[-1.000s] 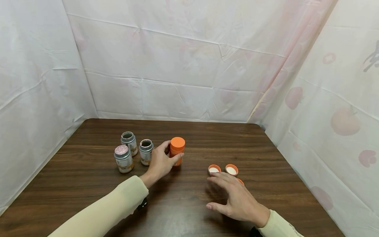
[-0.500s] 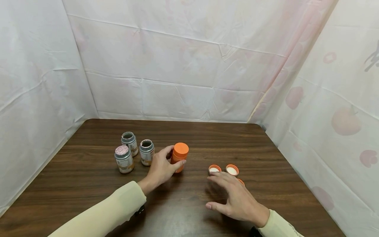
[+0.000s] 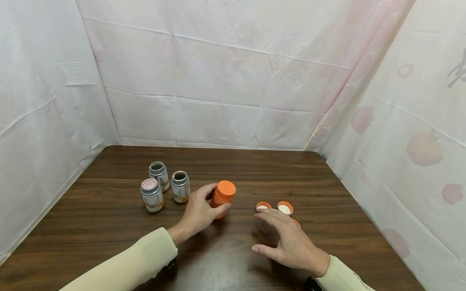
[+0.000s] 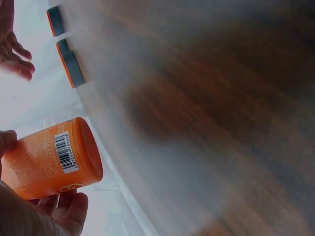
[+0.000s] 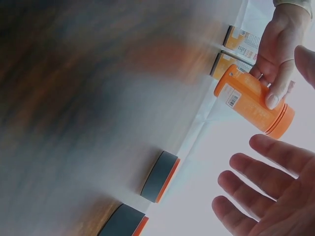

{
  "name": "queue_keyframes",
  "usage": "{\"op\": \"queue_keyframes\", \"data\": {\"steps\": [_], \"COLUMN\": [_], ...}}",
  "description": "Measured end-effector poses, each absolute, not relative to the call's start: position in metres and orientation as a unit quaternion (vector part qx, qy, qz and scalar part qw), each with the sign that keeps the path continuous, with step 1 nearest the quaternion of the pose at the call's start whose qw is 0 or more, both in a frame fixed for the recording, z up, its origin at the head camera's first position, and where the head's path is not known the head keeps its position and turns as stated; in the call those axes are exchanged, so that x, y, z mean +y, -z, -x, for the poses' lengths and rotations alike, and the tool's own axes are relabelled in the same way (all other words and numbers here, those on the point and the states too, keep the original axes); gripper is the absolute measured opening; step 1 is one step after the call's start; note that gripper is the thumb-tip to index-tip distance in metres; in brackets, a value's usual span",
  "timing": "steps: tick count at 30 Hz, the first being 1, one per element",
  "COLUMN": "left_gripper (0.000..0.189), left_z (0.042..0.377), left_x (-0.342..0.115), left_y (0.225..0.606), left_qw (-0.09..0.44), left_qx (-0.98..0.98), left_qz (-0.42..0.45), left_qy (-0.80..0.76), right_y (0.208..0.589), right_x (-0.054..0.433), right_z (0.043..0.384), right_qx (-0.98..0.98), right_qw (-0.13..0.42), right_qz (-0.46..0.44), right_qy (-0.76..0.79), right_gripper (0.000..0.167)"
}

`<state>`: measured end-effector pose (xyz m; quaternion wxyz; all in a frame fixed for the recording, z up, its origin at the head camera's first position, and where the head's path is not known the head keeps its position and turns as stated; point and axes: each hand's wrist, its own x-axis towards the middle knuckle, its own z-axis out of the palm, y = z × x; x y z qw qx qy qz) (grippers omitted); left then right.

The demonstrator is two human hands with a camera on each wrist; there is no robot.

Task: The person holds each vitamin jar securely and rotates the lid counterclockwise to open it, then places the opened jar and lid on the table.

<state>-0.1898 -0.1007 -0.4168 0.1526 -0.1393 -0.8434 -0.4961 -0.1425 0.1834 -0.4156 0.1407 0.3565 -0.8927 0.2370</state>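
Observation:
My left hand point(image 3: 199, 210) grips an orange bottle point(image 3: 224, 191) with an orange lid, thumb on one side and fingers on the other. It is held off the table, its lid end leaning right. A barcode shows near the bottle's base in the left wrist view. Over on the right, my right hand point(image 3: 289, 244) hovers with fingers spread, holding nothing. By its fingertips lie upturned caps with orange rims: a left cap point(image 3: 263, 205), a right cap point(image 3: 285, 208) and a third cap point(image 3: 296, 222), partly hidden by the hand.
Three grey jars stand on the left of the brown wooden table point(image 3: 255, 173): a front jar point(image 3: 153, 199) with a pink-patterned seal over its mouth, a back jar point(image 3: 159, 176) and a right jar point(image 3: 181, 188), both uncovered. Pale sheets point(image 3: 218, 81) hang around the table.
My left hand has brought the orange bottle a little right and nearer to me, and the bottle leans more. My right hand has hardly moved; jars and caps stay put.

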Motion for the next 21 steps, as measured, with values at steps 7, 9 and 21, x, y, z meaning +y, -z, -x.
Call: {"op": "queue_keyframes", "data": {"steps": [7,9,21], "left_gripper": [0.057,0.057,0.060], "left_z": [0.183,0.181,0.171], "left_x": [-0.103,-0.103,-0.102], "left_y": [0.417,0.417,0.418], "left_qw": [0.155,0.155,0.148], "left_qx": [-0.843,-0.843,-0.844], "left_qz": [0.148,0.151,0.175], "left_qy": [0.494,0.493,0.486], "right_y": [0.414,0.414,0.414], "right_x": [0.180,0.179,0.177], "right_z": [0.142,0.142,0.143], "right_qx": [-0.893,-0.895,-0.888], "right_qw": [0.132,0.128,0.126], "right_qz": [-0.348,-0.344,-0.350], "right_qy": [-0.251,-0.255,-0.271], "right_gripper": [0.070,0.070,0.074]}}
